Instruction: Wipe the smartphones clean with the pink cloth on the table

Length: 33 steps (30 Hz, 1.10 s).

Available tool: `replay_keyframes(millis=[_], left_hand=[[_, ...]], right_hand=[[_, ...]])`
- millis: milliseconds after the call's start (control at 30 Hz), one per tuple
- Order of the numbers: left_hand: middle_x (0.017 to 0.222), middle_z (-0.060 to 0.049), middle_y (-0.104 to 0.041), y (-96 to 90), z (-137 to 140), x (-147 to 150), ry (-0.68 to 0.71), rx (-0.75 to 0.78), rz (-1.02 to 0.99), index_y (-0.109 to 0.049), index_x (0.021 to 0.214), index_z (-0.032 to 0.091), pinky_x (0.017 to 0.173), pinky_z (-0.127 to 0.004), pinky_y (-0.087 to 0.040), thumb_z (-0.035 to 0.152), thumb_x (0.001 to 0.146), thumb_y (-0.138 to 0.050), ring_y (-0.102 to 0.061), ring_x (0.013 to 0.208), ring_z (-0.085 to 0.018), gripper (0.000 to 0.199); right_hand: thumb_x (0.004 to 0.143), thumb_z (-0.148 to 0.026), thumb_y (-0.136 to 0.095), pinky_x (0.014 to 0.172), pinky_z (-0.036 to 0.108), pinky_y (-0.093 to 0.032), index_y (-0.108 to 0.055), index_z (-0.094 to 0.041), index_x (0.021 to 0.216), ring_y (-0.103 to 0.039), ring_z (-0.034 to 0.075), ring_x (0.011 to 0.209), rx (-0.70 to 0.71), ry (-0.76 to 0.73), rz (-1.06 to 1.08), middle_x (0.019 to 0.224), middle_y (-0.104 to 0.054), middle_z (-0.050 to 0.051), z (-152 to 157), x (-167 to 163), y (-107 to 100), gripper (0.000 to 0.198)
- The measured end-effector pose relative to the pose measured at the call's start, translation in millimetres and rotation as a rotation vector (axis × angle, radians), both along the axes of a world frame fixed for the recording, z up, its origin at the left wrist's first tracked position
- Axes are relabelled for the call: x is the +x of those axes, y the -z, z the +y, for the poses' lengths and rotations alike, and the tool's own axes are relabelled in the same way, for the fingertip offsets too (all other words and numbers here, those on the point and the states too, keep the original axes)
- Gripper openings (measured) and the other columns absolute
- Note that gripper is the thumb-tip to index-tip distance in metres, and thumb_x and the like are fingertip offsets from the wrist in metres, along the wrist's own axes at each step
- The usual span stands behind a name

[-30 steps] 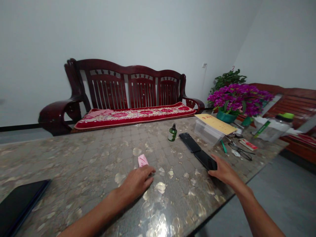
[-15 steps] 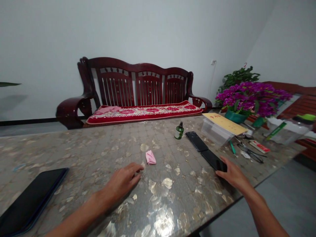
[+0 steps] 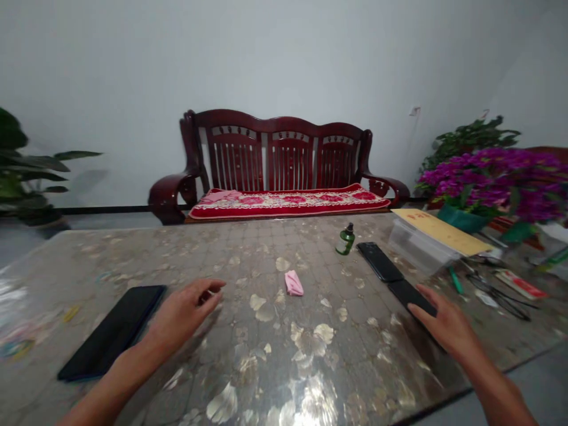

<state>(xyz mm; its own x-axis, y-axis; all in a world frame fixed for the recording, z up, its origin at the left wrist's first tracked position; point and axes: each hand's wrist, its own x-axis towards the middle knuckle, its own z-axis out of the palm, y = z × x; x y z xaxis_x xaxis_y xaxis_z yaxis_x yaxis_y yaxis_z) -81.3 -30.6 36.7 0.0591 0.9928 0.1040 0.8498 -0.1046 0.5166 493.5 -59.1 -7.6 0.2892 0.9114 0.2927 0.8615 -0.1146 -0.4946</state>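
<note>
My left hand [image 3: 189, 305] hovers over the table beside a large dark tablet [image 3: 113, 331], its fingers loosely curved, thumb apart, holding nothing. The forearm crosses in front of the tablet's near right edge. On the right, my right hand [image 3: 446, 319] is above a black phone [image 3: 412, 297], thumb and fingers apart; part of the phone is hidden under it, and contact is hard to tell. A second black phone [image 3: 379, 261] lies end to end with the first. A folded pink cloth [image 3: 293, 283] rests mid-table, and a small green bottle [image 3: 345, 239] stands behind it.
A clear plastic box [image 3: 415, 248] with a yellow envelope [image 3: 439, 229] on top stands at the right. Near it are glasses [image 3: 503, 299], a green pen [image 3: 455, 280] and purple flowers [image 3: 488, 177]. Colored bands [image 3: 18, 348] lie far left. A wooden bench [image 3: 284, 154] stands behind.
The view has turned left, so the scene sits further right. My left hand has moved left, away from the pink cloth toward the tablet. My right hand's fingers have spread at the phone.
</note>
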Motion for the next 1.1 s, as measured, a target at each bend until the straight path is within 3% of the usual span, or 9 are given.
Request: replay_keyframes(millis=[67, 167, 300, 433, 567, 700, 933, 1100], left_hand=[[0.107, -0.005, -0.074, -5.0, -4.6, -23.4, -0.122, 0.018, 0.045, -0.067, 0.11, 0.023, 0.087, -0.035, -0.053, 0.051, 0.084, -0.046, -0.069, 0.092, -0.024, 0.044], [0.118, -0.009, -0.069, -6.5, -15.3, -56.3, -0.271, 0.071, 0.204, -0.065, 0.115, 0.02, 0.1, -0.039, -0.047, 0.045, 0.084, -0.048, -0.064, 0.11, -0.028, 0.044], [0.124, -0.012, -0.065, -3.3, -36.9, -86.0, -0.448, 0.005, 0.381, -0.06, 0.125, 0.018, 0.103, -0.042, -0.043, 0.043, 0.085, -0.052, -0.057, 0.12, -0.031, 0.047], [0.132, -0.014, -0.058, -1.4, -57.8, -94.8, -0.529, -0.091, 0.464, -0.051, 0.135, 0.017, 0.105, -0.041, -0.039, 0.048, 0.082, -0.059, -0.052, 0.125, -0.033, 0.062], [0.139, -0.017, -0.051, 0.8, -68.0, -89.3, -0.573, -0.186, 0.469, -0.041, 0.143, 0.018, 0.102, -0.042, -0.04, 0.051, 0.075, -0.066, -0.048, 0.128, -0.036, 0.079], [0.14, -0.018, -0.05, 3.3, -69.9, -83.0, -0.595, -0.254, 0.462, -0.035, 0.145, 0.018, 0.097, -0.041, -0.042, 0.047, 0.079, -0.064, -0.05, 0.126, -0.035, 0.078], [0.135, -0.018, -0.053, 2.0, -69.7, -82.3, -0.608, -0.32, 0.451, -0.034, 0.145, 0.017, 0.093, -0.037, -0.044, 0.045, 0.085, -0.059, -0.052, 0.124, -0.034, 0.071], [0.132, -0.018, -0.056, 3.0, -69.1, -82.9, -0.607, -0.339, 0.464, -0.035, 0.145, 0.016, 0.092, -0.036, -0.045, 0.045, 0.088, -0.056, -0.055, 0.123, -0.033, 0.067]], right_hand=[[0.079, -0.051, -0.057, 0.091, 0.043, -0.054, -0.061, -0.019, 0.127, -0.067, 0.031, 0.105, -0.044, -0.161, 0.182, 0.121, -0.069, 0.014, 15.2, -37.9, -5.8, 0.058], [0.081, -0.046, -0.057, 0.081, 0.036, -0.056, -0.063, -0.022, 0.127, -0.068, 0.027, 0.1, -0.129, -0.433, 0.242, 0.121, -0.069, 0.012, 38.4, -112.0, -12.0, 0.052], [0.079, -0.037, -0.06, 0.082, 0.035, -0.055, -0.054, -0.025, 0.139, -0.067, 0.026, 0.1, -0.159, -0.691, 0.129, 0.134, -0.062, 0.01, 65.0, -200.6, -15.0, 0.062], [0.075, -0.037, -0.065, 0.093, 0.037, -0.05, -0.053, -0.026, 0.141, -0.061, 0.03, 0.115, -0.145, -0.782, -0.06, 0.133, -0.062, 0.01, 87.4, -249.0, -10.1, 0.068], [0.08, -0.033, -0.06, 0.093, 0.037, -0.048, -0.064, -0.022, 0.128, -0.062, 0.027, 0.106, -0.111, -0.806, -0.153, 0.115, -0.068, 0.011, 102.7, -268.8, -0.8, 0.05], [0.083, -0.029, -0.051, 0.089, 0.036, -0.049, -0.072, -0.022, 0.106, -0.063, 0.024, 0.097, -0.095, -0.829, -0.113, 0.101, -0.068, 0.008, 111.7, -273.0, 9.4, 0.032], [0.083, -0.037, -0.051, 0.095, 0.04, -0.049, -0.068, -0.02, 0.117, -0.062, 0.027, 0.105, 0.0, -0.772, 0.01, 0.113, -0.068, 0.011, 111.1, -270.0, 21.4, 0.041], [0.077, -0.033, -0.054, 0.101, 0.044, -0.045, -0.065, -0.02, 0.123, -0.061, 0.028, 0.111, 0.017, -0.75, -0.006, 0.12, -0.067, 0.012, 109.0, -268.8, 26.2, 0.049]])
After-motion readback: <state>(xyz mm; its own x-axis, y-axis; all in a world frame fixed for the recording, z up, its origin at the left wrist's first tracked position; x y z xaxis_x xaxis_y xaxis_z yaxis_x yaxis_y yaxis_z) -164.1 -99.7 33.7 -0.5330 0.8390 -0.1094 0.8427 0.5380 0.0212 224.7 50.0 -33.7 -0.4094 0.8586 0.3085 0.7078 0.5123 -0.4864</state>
